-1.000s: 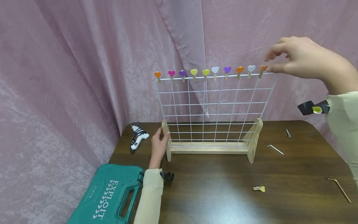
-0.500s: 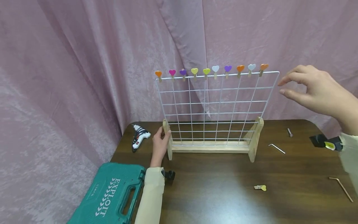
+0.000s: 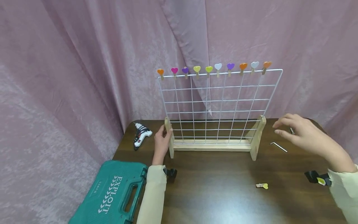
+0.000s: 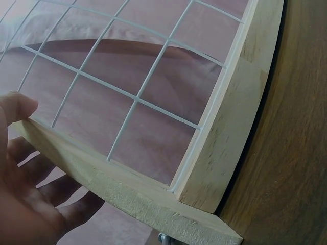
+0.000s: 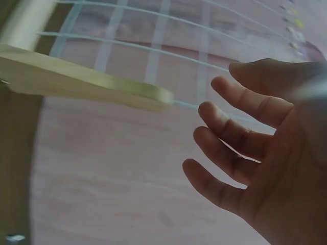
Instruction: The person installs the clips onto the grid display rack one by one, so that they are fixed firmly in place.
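A white wire grid rack (image 3: 221,101) stands upright in a pale wooden base (image 3: 209,147). Along its top wire sits a row of heart-topped clothespins in several colours, with an orange one (image 3: 267,65) furthest right. My left hand (image 3: 162,141) grips the base's left wooden upright (image 4: 102,178), thumb on one side and fingers on the other. To the right of the rack, my right hand (image 3: 302,133) hangs in the air, fingers loosely bent and holding nothing. In the right wrist view the right upright (image 5: 87,79) lies beyond the fingertips.
On the brown table (image 3: 212,186) lies a yellow heart clothespin (image 3: 262,186). A hex key (image 3: 278,147) lies near the right hand, which partly covers a bolt (image 3: 292,131). A white glue gun (image 3: 142,134) and a green tool case (image 3: 112,189) are at left; a pink curtain hangs behind.
My right hand has left the orange clothespin at the top wire's right end and come down beside the rack. The left hand keeps its grip on the upright.
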### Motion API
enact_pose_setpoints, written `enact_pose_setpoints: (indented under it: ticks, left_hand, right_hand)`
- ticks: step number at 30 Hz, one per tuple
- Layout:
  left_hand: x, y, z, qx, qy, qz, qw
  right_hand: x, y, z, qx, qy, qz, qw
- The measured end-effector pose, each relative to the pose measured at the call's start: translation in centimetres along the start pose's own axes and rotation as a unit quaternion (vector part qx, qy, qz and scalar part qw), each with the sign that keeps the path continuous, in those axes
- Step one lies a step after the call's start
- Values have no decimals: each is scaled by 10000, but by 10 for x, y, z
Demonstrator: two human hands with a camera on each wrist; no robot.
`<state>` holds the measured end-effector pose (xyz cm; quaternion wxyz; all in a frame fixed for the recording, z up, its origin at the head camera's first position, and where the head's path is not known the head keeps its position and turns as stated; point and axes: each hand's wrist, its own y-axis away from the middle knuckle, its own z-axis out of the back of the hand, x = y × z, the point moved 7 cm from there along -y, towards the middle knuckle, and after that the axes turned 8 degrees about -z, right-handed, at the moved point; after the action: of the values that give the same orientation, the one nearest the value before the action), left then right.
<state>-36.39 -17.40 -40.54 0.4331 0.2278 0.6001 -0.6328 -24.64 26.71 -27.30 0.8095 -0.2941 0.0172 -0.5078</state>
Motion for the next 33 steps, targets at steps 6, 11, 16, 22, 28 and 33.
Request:
enact_pose_setpoints:
  ticks: [6,11,16,22,28,33]
  left_hand:
    - [-2,-1,-2,35,55,-37,10000]
    - [-2,-2,-1,77,98,4,9999]
    - [-4,-3,0,161,215,236,9994]
    - [-30,-1,1,277,215,215,9992]
    - [-16,-1,-2,280,290,256,9989]
    - [-1,-4,-2,188,305,194,9992]
  right_hand:
    - [-6,34,-42,641,-184,-3,9978]
    - [-12,57,-71,1056,-298,-172,9938]
    - [-15,76,-95,1334,-523,-35,9897]
    - [-11,93,-125,1870,-710,157,9797]
    - [-10,107,-144,2434,-530,-310,9680]
    - [-8,110,-153,2524,-392,-442,9658]
